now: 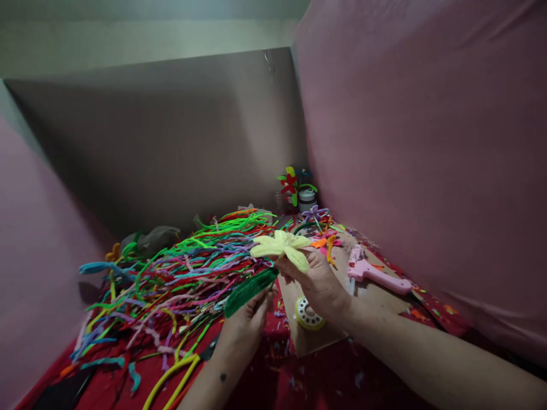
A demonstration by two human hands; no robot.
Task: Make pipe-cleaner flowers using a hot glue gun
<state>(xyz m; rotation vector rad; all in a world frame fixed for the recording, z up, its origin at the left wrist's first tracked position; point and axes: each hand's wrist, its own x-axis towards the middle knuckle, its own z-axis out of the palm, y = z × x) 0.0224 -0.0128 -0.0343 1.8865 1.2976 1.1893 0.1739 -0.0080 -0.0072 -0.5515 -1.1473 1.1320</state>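
A pale yellow pipe cleaner flower is held up in my right hand, whose fingers pinch it from below. My left hand is closed on a dark green pipe cleaner leaf, just below and left of the flower. The leaf's right tip comes close to the flower's base; whether they touch I cannot tell. Beneath my right hand a round yellow-rimmed spool lies on a brown board. To the right a pink hot glue gun rests on the same board.
Loose pipe cleaners in many colours spread over the red cloth at left. Orange and pink pieces and a purple flower lie behind my right hand. A jar stands at the back by a red flower. Pink fabric hangs at right.
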